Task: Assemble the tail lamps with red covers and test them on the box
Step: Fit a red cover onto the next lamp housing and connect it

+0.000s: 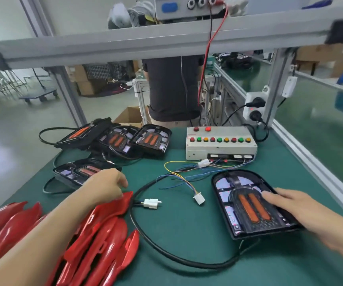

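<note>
Green-matted table (187,244) on a factory line. Near left: pile of red covers (96,234); the left hand (104,187) reaches over it, fingers curled onto the top cover. Near right: the right hand (296,205) rests flat, fingers relaxed, on an uncovered tail lamp (247,203). Step judged: fetching a cover; next, seat it on the lamp. Beyond: unplugged connector (152,203), test box (220,144), four more lamps (112,141).

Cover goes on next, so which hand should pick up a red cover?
Left. The left hand already rests on the red covers, touching the top one, while the right hand lies flat on the lamp, steadying it.
</note>
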Demonstrator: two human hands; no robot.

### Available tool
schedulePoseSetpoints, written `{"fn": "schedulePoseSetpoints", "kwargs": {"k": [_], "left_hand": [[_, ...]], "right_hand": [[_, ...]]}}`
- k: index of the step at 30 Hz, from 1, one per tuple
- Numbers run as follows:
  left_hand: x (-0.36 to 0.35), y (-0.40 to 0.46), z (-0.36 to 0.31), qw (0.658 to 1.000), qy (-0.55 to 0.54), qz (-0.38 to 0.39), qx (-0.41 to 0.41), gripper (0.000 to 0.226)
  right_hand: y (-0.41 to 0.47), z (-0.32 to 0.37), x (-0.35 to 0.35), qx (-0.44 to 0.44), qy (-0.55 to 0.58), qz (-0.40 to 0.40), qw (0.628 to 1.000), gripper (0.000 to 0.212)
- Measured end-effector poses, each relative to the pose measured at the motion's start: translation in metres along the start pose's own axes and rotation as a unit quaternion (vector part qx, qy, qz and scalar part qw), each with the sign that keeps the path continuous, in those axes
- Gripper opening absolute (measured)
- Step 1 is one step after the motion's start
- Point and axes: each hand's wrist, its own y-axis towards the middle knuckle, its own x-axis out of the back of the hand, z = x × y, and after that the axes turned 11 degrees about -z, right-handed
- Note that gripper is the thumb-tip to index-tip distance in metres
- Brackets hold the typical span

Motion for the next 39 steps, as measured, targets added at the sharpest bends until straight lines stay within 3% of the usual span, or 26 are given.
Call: {"fn": "schedulePoseSetpoints", "kwargs": {"k": [4,7,10,13,14,15,17,20,23,24,25,26,27,29,30,31,32,34,37,39], "left_hand": [[0.012,0.001,-0.001,0.997,-0.072,-0.025,-0.020,0.022],[0.037,-0.002,-0.014,0.959,-0.256,-0.121,-0.026,0.025],[0.063,-0.007,-0.055,0.837,-0.518,-0.169,-0.053,0.026],[0.068,-0.004,-0.107,0.681,-0.728,-0.052,-0.062,0.010],[0.064,-0.003,-0.125,0.640,-0.766,-0.004,-0.056,0.009],[0.057,-0.001,-0.143,0.612,-0.789,0.035,-0.047,0.010],[0.042,-0.001,-0.177,0.574,-0.814,0.090,-0.020,0.020],[0.025,0.002,-0.213,0.497,-0.858,0.129,0.032,0.026],[0.019,0.007,-0.230,0.390,-0.903,0.157,0.085,0.028],[0.017,0.009,-0.233,0.373,-0.909,0.163,0.086,0.031],[0.016,0.009,-0.235,0.373,-0.910,0.168,0.073,0.030],[0.013,0.011,-0.235,0.407,-0.897,0.162,0.055,0.025],[0.010,0.015,-0.234,0.490,-0.860,0.137,0.034,0.019],[-0.001,0.027,-0.225,0.729,-0.683,0.047,0.016,0.013],[-0.008,0.033,-0.220,0.812,-0.583,0.018,0.021,0.010],[-0.014,0.036,-0.217,0.859,-0.510,0.031,0.031,0.007],[-0.019,0.037,-0.215,0.883,-0.463,0.072,0.040,0.011],[-0.029,0.036,-0.216,0.883,-0.436,0.160,0.060,0.017],[-0.037,0.036,-0.220,0.832,-0.499,0.220,0.101,0.007],[-0.039,0.037,-0.219,0.796,-0.547,0.223,0.133,0.017]], "right_hand": [[-0.002,0.011,-0.012,0.020,-0.083,0.000,0.996,0.023],[-0.003,0.011,-0.009,0.048,-0.158,-0.034,0.986,0.022],[0.003,0.015,-0.011,0.077,-0.215,-0.049,0.972,0.023],[-0.003,0.020,-0.018,0.133,-0.309,-0.134,0.932,0.046],[-0.006,0.023,-0.020,0.167,-0.287,-0.159,0.930,0.050],[-0.013,0.029,-0.022,0.189,-0.234,-0.153,0.941,0.052],[-0.028,0.040,-0.027,0.201,-0.094,-0.064,0.973,0.052],[-0.039,0.044,-0.026,0.222,-0.024,0.036,0.974,0.041],[-0.043,0.041,-0.019,0.260,-0.049,0.023,0.964,0.040],[-0.042,0.039,-0.016,0.272,-0.061,0.003,0.960,0.035],[-0.042,0.037,-0.013,0.283,-0.069,-0.017,0.956,0.032],[-0.041,0.036,-0.011,0.289,-0.074,-0.036,0.954,0.032],[-0.039,0.034,-0.007,0.290,-0.078,-0.055,0.952,0.031],[-0.035,0.030,0.003,0.283,-0.109,-0.096,0.948,0.025],[-0.035,0.028,0.008,0.278,-0.134,-0.111,0.945,0.022],[-0.034,0.024,0.013,0.271,-0.162,-0.119,0.941,0.020],[-0.034,0.020,0.016,0.265,-0.195,-0.121,0.937,0.019],[-0.034,0.012,0.020,0.250,-0.254,-0.115,0.927,0.021],[-0.036,0.001,0.021,0.234,-0.307,-0.118,0.915,0.020],[-0.038,-0.001,0.020,0.233,-0.319,-0.120,0.911,0.017]]}}
